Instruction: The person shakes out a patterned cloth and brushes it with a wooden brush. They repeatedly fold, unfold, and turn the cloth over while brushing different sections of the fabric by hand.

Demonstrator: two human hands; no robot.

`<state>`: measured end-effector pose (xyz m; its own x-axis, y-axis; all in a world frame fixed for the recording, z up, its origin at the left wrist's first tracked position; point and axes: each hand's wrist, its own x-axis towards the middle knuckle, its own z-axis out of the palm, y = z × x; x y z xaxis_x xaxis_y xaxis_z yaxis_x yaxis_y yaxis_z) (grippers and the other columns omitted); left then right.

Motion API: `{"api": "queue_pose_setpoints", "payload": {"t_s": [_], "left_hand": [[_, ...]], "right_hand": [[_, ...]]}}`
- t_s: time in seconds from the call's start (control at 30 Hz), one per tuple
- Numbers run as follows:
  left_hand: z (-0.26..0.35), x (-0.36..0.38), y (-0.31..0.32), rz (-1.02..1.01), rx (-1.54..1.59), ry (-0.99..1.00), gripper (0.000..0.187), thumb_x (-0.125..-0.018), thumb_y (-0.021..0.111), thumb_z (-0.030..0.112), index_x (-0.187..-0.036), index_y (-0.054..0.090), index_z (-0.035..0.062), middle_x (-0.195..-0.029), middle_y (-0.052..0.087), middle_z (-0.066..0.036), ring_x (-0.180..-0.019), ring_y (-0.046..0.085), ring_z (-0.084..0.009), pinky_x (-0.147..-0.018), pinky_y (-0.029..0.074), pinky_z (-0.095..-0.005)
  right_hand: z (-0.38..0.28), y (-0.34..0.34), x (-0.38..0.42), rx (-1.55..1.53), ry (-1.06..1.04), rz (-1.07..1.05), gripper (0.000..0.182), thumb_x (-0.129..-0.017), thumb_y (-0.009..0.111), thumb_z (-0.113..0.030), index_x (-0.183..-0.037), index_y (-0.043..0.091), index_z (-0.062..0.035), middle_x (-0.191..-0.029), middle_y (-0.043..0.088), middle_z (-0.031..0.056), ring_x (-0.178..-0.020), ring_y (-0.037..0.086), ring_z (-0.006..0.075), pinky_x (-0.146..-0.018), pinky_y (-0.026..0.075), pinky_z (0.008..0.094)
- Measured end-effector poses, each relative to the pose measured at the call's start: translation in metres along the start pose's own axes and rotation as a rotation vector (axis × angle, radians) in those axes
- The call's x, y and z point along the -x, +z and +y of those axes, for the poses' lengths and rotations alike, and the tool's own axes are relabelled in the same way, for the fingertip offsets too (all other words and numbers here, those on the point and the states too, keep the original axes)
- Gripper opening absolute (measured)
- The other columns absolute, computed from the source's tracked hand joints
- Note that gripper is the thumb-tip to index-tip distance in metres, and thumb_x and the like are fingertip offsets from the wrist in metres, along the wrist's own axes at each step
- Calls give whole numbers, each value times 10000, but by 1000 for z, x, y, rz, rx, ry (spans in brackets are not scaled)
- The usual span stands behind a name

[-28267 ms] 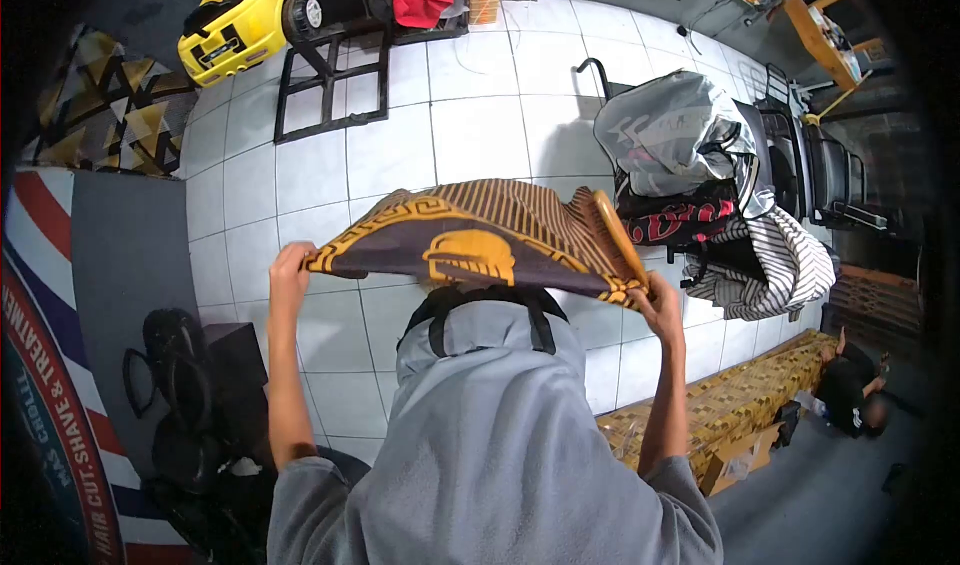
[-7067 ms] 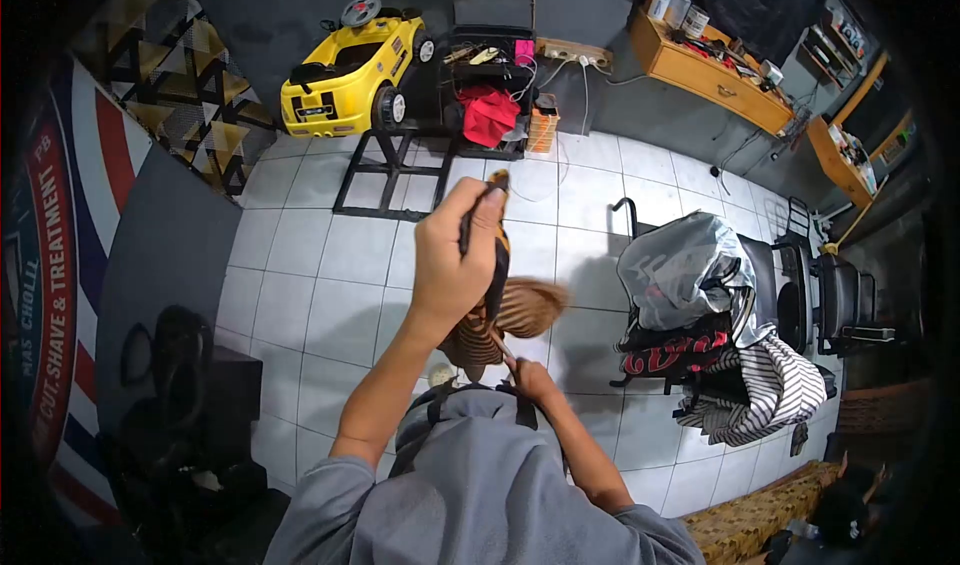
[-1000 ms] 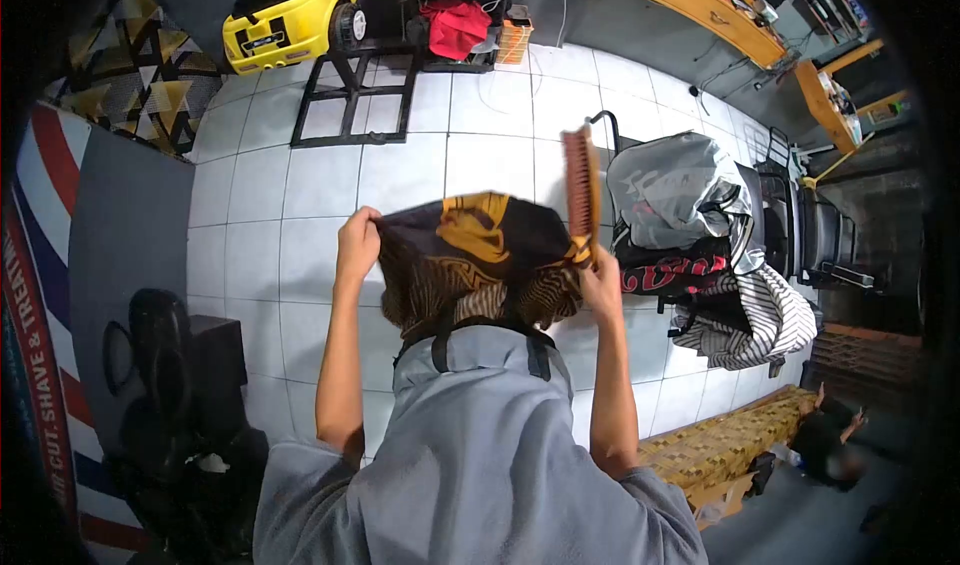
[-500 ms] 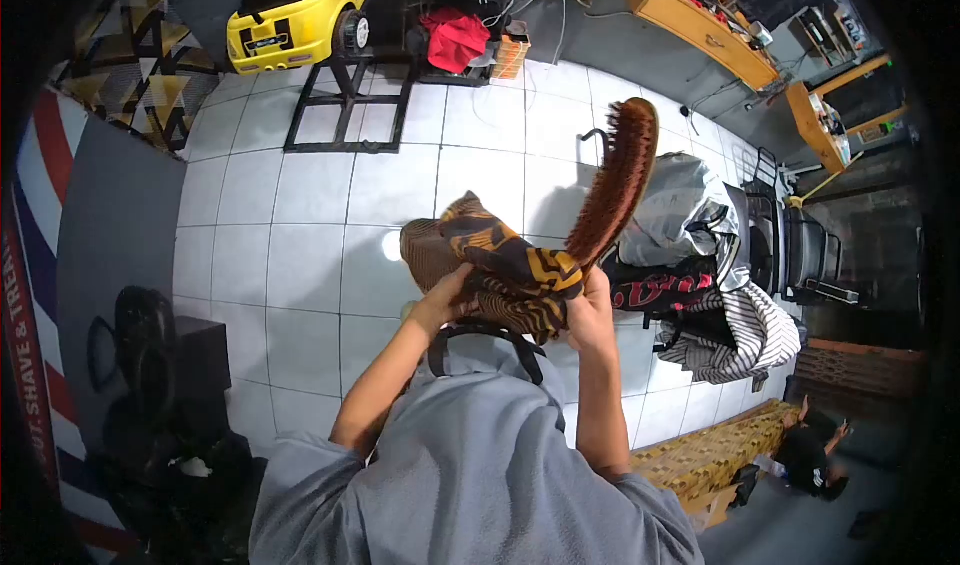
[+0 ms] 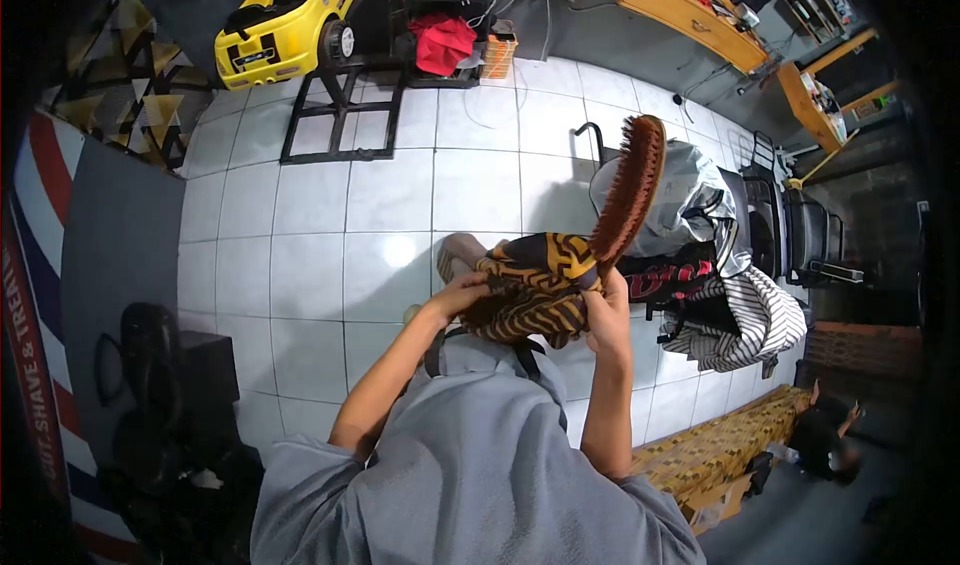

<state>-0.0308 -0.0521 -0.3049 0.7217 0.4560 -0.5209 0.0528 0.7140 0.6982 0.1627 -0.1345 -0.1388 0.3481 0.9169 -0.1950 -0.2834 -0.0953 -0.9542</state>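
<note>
Both hands, left hand (image 5: 462, 293) and right hand (image 5: 606, 310), clench the soft, light brown-and-gold patterned cloth (image 5: 530, 290); the right also grips a stiff wooden bristle brush (image 5: 630, 190) by its handle.

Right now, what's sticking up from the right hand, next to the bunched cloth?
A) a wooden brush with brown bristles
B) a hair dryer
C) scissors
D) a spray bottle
A: the right hand grips the lower end of a long wooden brush, its brown bristles showing, rising up and to the right, while both it and the left hand hold the bunched brown-and-gold cloth.
</note>
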Motion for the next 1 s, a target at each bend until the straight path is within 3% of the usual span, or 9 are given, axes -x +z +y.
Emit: {"api": "queue_pose_setpoints", "payload": {"t_s": [0.2, 0.33, 0.47, 0.57, 0.67, 0.73, 0.8, 0.87, 1.0], "left_hand": [[47, 20, 8, 322, -50, 387, 200, -887, 566, 180, -1007, 607, 24, -851, 610, -20, -772, 551, -80, -674, 430, -213], [94, 61, 37, 153, 420, 434, 373, -904, 515, 128, -1257, 434, 36, -979, 609, -53, -820, 568, -101, -773, 468, -246], [99, 72, 40, 108, 133, 470, 480, -932, 441, 108, -1372, 272, 16, -1159, 569, -114, -1040, 576, -193, -907, 450, -328], [98, 83, 66, 14, -191, 512, 729, -956, 411, 301, -1411, -21, -70, -1383, 361, -163, -1288, 349, -216, -1065, 256, -335], [87, 95, 89, -67, -409, 396, 723, -957, 382, 337, -1369, 25, -137, -1337, 414, -186, -1214, 441, -215, -1005, 322, -305], [97, 104, 98, -64, -698, 358, 635, -925, 462, 319, -1292, 196, -126, -931, 585, -223, -839, 618, -281, -743, 469, -331], [108, 110, 97, -41, -753, 342, 582, -867, 561, 236, -1263, 304, -103, -887, 594, -274, -730, 616, -328, -634, 469, -334], [107, 112, 90, -31, -882, 437, 569, -820, 577, 195, -1252, 335, -86, -990, 563, -269, -862, 586, -377, -730, 462, -393], [81, 102, 84, 205, -935, 835, 542, -732, 549, 54, -1238, 403, -73, -1148, 479, -318, -1019, 494, -462, -880, 422, -443]], "right_hand": [[-11, -3, 1, 99, -154, 126, 263, -839, 560, 3, -1096, 509, 18, -1056, 535, 68, -952, 501, 112, -799, 429, 243], [15, -33, 7, 242, 50, 63, 222, -785, 656, -69, -973, 578, 21, -1069, 494, 76, -878, 499, 103, -723, 437, 238], [-7, 1, 14, 772, -351, 210, 405, -676, 776, -138, -996, 582, 19, -1078, 480, 125, -925, 519, 219, -783, 437, 310], [-1, 15, 15, 880, -431, 145, 502, -614, 820, -191, -1007, 584, 13, -1074, 490, 150, -972, 509, 290, -832, 425, 362], [23, 31, 17, 798, -354, 44, 515, -592, 813, -206, -1001, 589, 12, -1059, 536, 176, -964, 537, 347, -831, 445, 396], [23, 36, 18, 801, -453, -73, 472, -620, 787, -212, -990, 598, 12, -1082, 550, 192, -919, 571, 358, -792, 467, 393], [26, 29, 14, 897, -263, -148, 391, -662, 730, -181, -989, 615, -2, -1062, 572, 197, -878, 592, 364, -738, 485, 376], [20, 32, 14, 910, 18, -135, 339, -682, 693, -134, -992, 625, -11, -1038, 585, 195, -862, 597, 373, -715, 491, 374], [44, 30, 7, 899, -321, 167, 339, -694, 621, -38, -1032, 612, -17, -1099, 556, 193, -817, 604, 376, -675, 496, 375]]}}
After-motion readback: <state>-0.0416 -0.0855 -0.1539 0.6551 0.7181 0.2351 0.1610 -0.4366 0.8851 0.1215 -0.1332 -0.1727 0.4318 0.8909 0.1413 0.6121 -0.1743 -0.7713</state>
